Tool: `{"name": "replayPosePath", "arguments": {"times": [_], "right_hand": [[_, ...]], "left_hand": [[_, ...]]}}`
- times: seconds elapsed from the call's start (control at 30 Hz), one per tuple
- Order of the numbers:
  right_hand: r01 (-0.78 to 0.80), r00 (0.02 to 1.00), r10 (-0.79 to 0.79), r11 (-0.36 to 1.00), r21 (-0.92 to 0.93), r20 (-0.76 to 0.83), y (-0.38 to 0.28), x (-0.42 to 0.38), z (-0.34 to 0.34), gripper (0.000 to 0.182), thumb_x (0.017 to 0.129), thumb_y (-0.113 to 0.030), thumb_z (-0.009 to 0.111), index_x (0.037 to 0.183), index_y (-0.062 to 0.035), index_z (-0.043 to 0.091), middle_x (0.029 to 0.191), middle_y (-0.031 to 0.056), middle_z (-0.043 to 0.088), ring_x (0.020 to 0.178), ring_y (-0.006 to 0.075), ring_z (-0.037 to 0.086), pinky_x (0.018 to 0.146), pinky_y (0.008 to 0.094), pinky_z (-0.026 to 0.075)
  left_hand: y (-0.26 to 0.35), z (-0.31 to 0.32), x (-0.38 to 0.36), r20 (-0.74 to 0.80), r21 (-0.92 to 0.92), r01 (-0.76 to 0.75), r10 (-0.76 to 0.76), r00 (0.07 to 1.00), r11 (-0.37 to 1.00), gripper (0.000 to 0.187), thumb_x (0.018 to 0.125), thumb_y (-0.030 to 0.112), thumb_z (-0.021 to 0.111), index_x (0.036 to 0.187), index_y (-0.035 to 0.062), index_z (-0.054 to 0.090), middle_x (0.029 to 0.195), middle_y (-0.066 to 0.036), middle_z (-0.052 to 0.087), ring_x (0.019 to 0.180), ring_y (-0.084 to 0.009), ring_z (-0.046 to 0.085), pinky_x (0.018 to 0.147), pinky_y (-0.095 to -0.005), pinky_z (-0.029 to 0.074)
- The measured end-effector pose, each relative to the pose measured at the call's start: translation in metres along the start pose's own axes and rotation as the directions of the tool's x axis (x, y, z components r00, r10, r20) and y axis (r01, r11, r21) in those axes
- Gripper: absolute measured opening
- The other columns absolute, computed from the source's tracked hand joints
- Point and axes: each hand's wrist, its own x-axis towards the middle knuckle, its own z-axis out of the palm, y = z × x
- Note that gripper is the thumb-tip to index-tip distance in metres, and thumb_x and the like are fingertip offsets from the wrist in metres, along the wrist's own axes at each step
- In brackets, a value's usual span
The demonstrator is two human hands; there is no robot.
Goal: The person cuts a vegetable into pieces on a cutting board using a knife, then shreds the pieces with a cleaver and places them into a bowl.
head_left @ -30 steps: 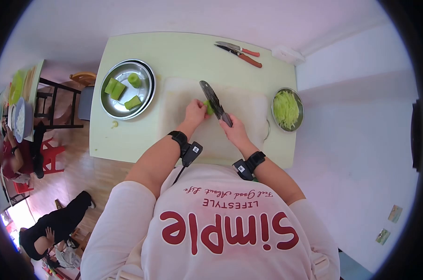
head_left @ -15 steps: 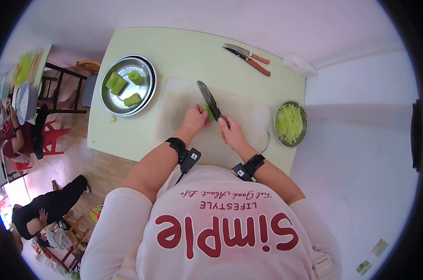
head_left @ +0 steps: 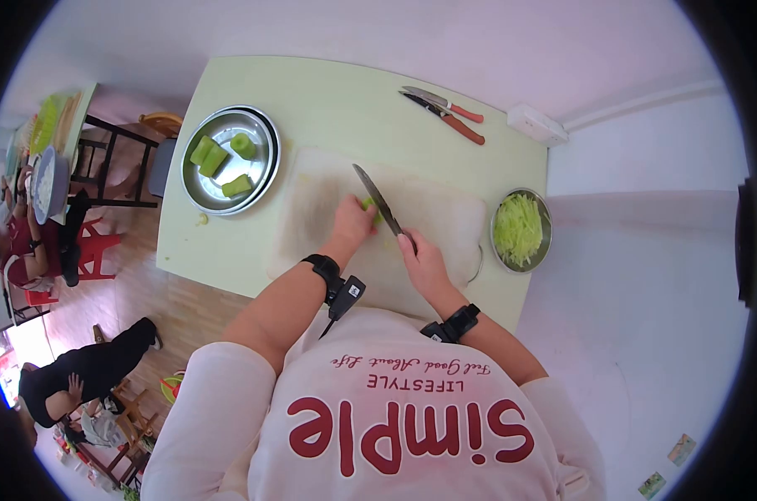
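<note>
My right hand [head_left: 422, 259] is closed round the handle of a kitchen knife [head_left: 373, 192], whose dark blade points away and to the left. My left hand [head_left: 354, 220] has its fingers bent and closed on a piece of green vegetable [head_left: 368, 203], mostly hidden behind the fingers and blade. The blade lies right beside that piece, close to my left fingertips. Both hands are over a whitish cutting board [head_left: 433, 196]. Right of the board stands a metal bowl [head_left: 548, 246] holding pale green shreds [head_left: 519, 225].
Stacked metal plates [head_left: 264, 179] with several green vegetable chunks [head_left: 214, 161] stand at the table's left. Two more knives [head_left: 455, 122] lie at the back right, near a white socket box [head_left: 537, 125]. At far left are other people [head_left: 86, 367] and another table.
The knife blade has tilted and its tip sits slightly lower. My right hand has shifted a little right and toward me. The whole view has slid slightly downward.
</note>
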Motion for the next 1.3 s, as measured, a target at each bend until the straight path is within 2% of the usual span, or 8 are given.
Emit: {"name": "replayPosePath", "arguments": {"times": [0.2,0.27,0.87,0.93,1.03,1.17,1.23,1.3], "right_hand": [[0.012,0.999,-0.013,0.999,-0.030,-0.030,0.000,-0.003,0.010,0.038,0.096,-0.037,0.046,0.114,-0.0055,0.059,0.092,0.0202,0.065,0.084,0.0373,0.063,0.074,0.0418,0.050],[0.008,0.999,-0.010,0.999,-0.043,-0.030,-0.001,-0.003,0.011,0.038,0.096,-0.037,0.046,0.114,-0.0059,0.058,0.092,0.0201,0.066,0.085,0.0376,0.063,0.074,0.0420,0.050],[-0.036,0.999,0.035,0.997,-0.068,-0.019,-0.002,-0.002,0.013,0.039,0.097,-0.037,0.044,0.112,-0.0036,0.057,0.087,0.0220,0.064,0.084,0.0393,0.062,0.072,0.0431,0.048],[0.067,0.995,-0.071,0.997,-0.050,-0.074,0.002,0.000,0.015,0.036,0.099,-0.034,0.044,0.108,-0.0009,0.057,0.066,0.0153,0.053,0.062,0.0266,0.055,0.061,0.0370,0.045],[0.006,1.000,-0.007,1.000,-0.031,-0.027,0.002,0.002,0.014,0.037,0.098,-0.035,0.045,0.108,-0.0008,0.057,0.067,0.0156,0.054,0.062,0.0270,0.056,0.062,0.0371,0.045],[0.026,0.999,-0.029,0.998,-0.053,-0.046,0.013,0.007,0.021,0.039,0.098,-0.036,0.045,0.108,-0.0006,0.057,0.068,0.0159,0.055,0.063,0.0272,0.057,0.062,0.0377,0.045],[-0.018,0.999,0.017,0.999,-0.040,-0.032,0.013,0.005,0.022,0.038,0.097,-0.037,0.045,0.107,-0.0026,0.058,0.086,0.0238,0.063,0.084,0.0417,0.061,0.072,0.0449,0.048],[-0.021,0.999,0.020,0.999,-0.036,-0.046,0.012,0.003,0.023,0.038,0.097,-0.037,0.045,0.108,-0.0027,0.058,0.086,0.0235,0.063,0.084,0.0417,0.061,0.072,0.0447,0.048]], "left_hand": [[0.002,0.002,0.000,-0.032,0.047,0.001,0.001,0.999,0.999,0.026,0.087,0.016,0.063,0.084,-0.0003,0.043,0.059,-0.012,0.059,0.049,-0.0224,0.065,0.045,-0.0336,0.051],[0.006,0.001,-0.003,-0.038,0.037,0.028,-0.027,0.999,0.999,0.026,0.083,0.018,0.065,0.087,-0.0029,0.050,0.064,-0.016,0.063,0.052,-0.0255,0.066,0.056,-0.0370,0.053],[0.009,0.001,-0.008,-0.020,-0.010,0.043,-0.043,0.999,0.999,0.025,0.083,0.019,0.063,0.088,-0.0030,0.052,0.064,-0.017,0.063,0.054,-0.0271,0.066,0.059,-0.0390,0.053],[0.006,0.001,-0.005,-0.019,-0.001,0.036,-0.036,0.999,0.999,0.025,0.083,0.019,0.063,0.088,-0.0033,0.052,0.065,-0.017,0.063,0.054,-0.0274,0.066,0.060,-0.0391,0.053],[0.003,0.002,-0.005,-0.026,0.018,0.017,-0.016,1.000,1.000,0.026,0.083,0.019,0.062,0.088,-0.0039,0.052,0.066,-0.018,0.064,0.055,-0.0281,0.066,0.060,-0.0394,0.054],[-0.006,0.007,0.000,-0.052,0.032,-0.036,0.038,0.998,0.999,0.027,0.083,0.021,0.061,0.088,-0.0044,0.052,0.067,-0.019,0.064,0.058,-0.0308,0.066,0.062,-0.0404,0.054],[-0.002,0.005,-0.002,-0.041,0.020,-0.029,0.030,0.999,0.999,0.024,0.083,0.018,0.060,0.087,-0.0044,0.051,0.066,-0.018,0.063,0.056,-0.0292,0.066,0.057,-0.0390,0.054],[-0.001,0.004,-0.003,-0.029,0.010,-0.021,0.021,0.999,1.000,0.022,0.084,0.014,0.060,0.086,-0.0045,0.049,0.065,-0.017,0.062,0.054,-0.0276,0.066,0.052,-0.0376,0.053]]}}
